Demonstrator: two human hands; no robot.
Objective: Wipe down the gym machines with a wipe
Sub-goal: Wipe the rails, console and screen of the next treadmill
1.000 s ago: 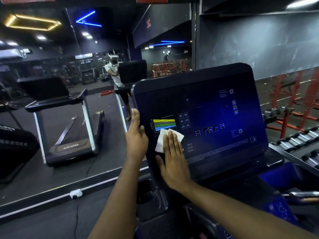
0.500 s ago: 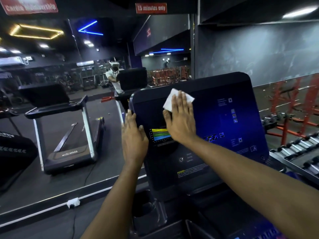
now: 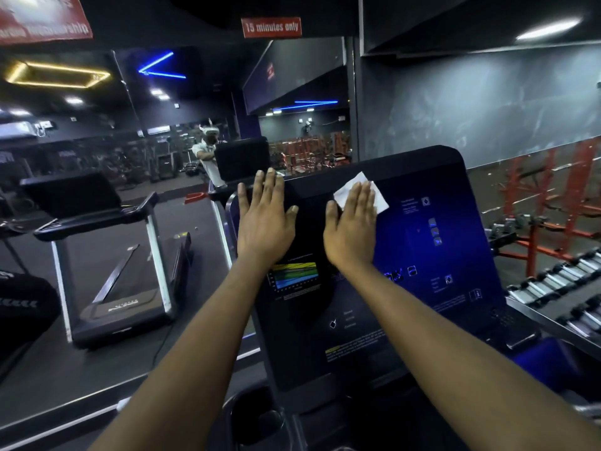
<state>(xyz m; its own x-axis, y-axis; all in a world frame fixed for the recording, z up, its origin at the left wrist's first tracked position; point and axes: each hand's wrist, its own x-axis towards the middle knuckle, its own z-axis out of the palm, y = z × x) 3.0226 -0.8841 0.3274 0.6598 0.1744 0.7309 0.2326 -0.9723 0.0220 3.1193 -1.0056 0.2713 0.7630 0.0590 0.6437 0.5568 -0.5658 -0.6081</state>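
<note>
Right hand (image 3: 353, 229): flat, fingers straight, pressing white wipe (image 3: 348, 188) on treadmill console (image 3: 439, 255), just below console's top edge. Left hand (image 3: 265, 222): flat, fingers spread, against console's upper left corner. Bare screen runs from wipe to console's right edge; dumbbell rack (image 3: 553, 288) lies beyond that edge.

Dim interior. The console (image 3: 439, 242) glows blue on its right half; its left half is dark. Above-left of the console, a yellow strip (image 3: 61, 68) and blue strips (image 3: 162, 74) glare. Above-right, a white lamp (image 3: 548, 29) smears. Frame edges bow; the sign (image 3: 271, 27) above reads soft.
</note>
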